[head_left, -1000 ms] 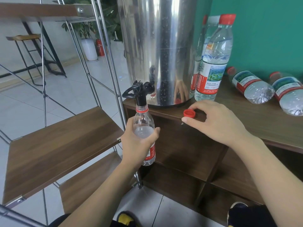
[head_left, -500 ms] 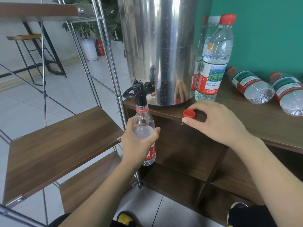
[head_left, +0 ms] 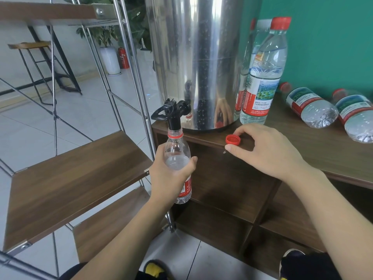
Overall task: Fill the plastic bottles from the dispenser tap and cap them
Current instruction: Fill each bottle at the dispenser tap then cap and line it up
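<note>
Head view first: the big steel dispenser (head_left: 193, 63) stands at the left end of the wooden counter (head_left: 323, 146), so its black tap (head_left: 173, 113) hangs out past the edge with room for a bottle beneath. Beside it on the counter one capped bottle (head_left: 262, 77) stands upright, with another partly hidden behind it, and two more (head_left: 310, 107) (head_left: 357, 120) lie on their sides near the green wall (head_left: 323, 37).

Now your left hand (head_left: 169, 178): fingers and thumb wrapped around the middle of the open bottle (head_left: 177, 156), holding it upright with its neck right up under the spout, so the water goes in and not onto the floor. The water looks to sit near the shoulder, so I'd judge filling is close to done, though no stream is visible through the neck.

Your right hand (head_left: 266, 150) rests on the counter edge, fingers loosely curved around the red cap (head_left: 233, 140), thumb just beside it. Whether you're actually pinching it, I can't tell. Keeping it there makes sense: the cap stays within reach for screwing on.
</note>
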A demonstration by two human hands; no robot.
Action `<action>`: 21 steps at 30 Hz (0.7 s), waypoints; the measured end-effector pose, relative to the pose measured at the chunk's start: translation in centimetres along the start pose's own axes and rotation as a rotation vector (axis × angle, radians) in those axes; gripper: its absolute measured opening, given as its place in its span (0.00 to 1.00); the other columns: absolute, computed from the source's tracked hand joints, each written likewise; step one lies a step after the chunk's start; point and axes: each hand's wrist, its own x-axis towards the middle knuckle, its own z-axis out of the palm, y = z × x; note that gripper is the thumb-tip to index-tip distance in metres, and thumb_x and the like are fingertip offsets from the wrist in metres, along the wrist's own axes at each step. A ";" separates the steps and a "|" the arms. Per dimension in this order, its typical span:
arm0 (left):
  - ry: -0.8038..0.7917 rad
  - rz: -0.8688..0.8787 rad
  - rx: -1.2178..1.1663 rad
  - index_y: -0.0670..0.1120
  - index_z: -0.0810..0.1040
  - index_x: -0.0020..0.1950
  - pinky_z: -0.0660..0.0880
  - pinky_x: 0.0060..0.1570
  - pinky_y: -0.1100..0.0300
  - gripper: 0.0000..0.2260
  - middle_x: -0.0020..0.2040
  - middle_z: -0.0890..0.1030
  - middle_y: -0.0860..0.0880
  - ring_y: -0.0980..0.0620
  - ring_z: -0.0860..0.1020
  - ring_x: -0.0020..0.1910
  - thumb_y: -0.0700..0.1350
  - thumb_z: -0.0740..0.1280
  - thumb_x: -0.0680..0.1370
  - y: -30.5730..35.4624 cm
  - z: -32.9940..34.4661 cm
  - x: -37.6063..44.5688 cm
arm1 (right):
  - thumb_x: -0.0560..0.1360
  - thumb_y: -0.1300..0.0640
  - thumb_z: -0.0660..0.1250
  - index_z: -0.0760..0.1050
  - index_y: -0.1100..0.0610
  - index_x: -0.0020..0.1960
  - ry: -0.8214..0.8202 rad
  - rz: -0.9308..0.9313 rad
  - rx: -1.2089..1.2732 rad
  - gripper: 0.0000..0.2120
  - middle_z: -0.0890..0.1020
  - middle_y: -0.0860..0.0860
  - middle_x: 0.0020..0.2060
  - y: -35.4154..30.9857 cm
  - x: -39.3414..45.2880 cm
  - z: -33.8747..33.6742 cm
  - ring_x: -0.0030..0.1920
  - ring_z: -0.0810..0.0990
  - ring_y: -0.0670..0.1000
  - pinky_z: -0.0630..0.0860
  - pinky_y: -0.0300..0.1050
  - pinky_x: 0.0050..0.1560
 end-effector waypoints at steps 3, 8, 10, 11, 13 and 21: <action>0.000 0.001 0.002 0.55 0.72 0.67 0.77 0.62 0.53 0.33 0.60 0.81 0.56 0.53 0.79 0.59 0.61 0.76 0.65 0.0 0.0 0.1 | 0.74 0.31 0.64 0.74 0.41 0.56 0.003 -0.004 0.001 0.18 0.75 0.35 0.51 -0.1 -0.1 0.0 0.52 0.75 0.42 0.78 0.48 0.54; 0.002 0.000 -0.001 0.55 0.72 0.67 0.77 0.62 0.52 0.33 0.59 0.81 0.56 0.54 0.79 0.58 0.61 0.76 0.65 0.0 0.0 0.0 | 0.75 0.31 0.64 0.74 0.40 0.57 0.003 -0.010 -0.005 0.18 0.75 0.35 0.51 -0.1 0.0 0.0 0.52 0.74 0.42 0.77 0.47 0.54; 0.001 0.001 -0.004 0.55 0.72 0.67 0.76 0.62 0.54 0.33 0.60 0.81 0.56 0.54 0.79 0.59 0.61 0.76 0.65 0.0 0.0 0.0 | 0.75 0.31 0.64 0.74 0.40 0.57 0.001 -0.012 -0.005 0.18 0.75 0.36 0.52 -0.1 0.0 0.0 0.52 0.74 0.42 0.77 0.46 0.53; 0.001 0.001 -0.005 0.55 0.72 0.67 0.76 0.62 0.55 0.33 0.60 0.80 0.57 0.54 0.79 0.59 0.61 0.76 0.65 0.1 0.0 0.0 | 0.75 0.31 0.64 0.74 0.41 0.58 -0.002 -0.012 -0.006 0.18 0.75 0.36 0.52 -0.1 0.0 0.0 0.52 0.74 0.42 0.76 0.45 0.52; -0.001 0.004 -0.006 0.55 0.72 0.68 0.75 0.61 0.56 0.33 0.60 0.80 0.56 0.54 0.79 0.59 0.60 0.76 0.65 0.1 0.0 0.0 | 0.75 0.31 0.64 0.74 0.41 0.58 -0.003 -0.014 -0.010 0.19 0.76 0.36 0.53 0.0 0.0 0.1 0.52 0.74 0.42 0.76 0.45 0.52; -0.001 0.012 -0.023 0.55 0.73 0.65 0.75 0.57 0.61 0.30 0.57 0.81 0.58 0.56 0.80 0.57 0.60 0.76 0.65 0.1 0.0 -0.1 | 0.75 0.31 0.64 0.75 0.41 0.57 0.007 -0.018 -0.014 0.17 0.76 0.37 0.52 0.0 0.0 0.0 0.52 0.75 0.44 0.76 0.46 0.52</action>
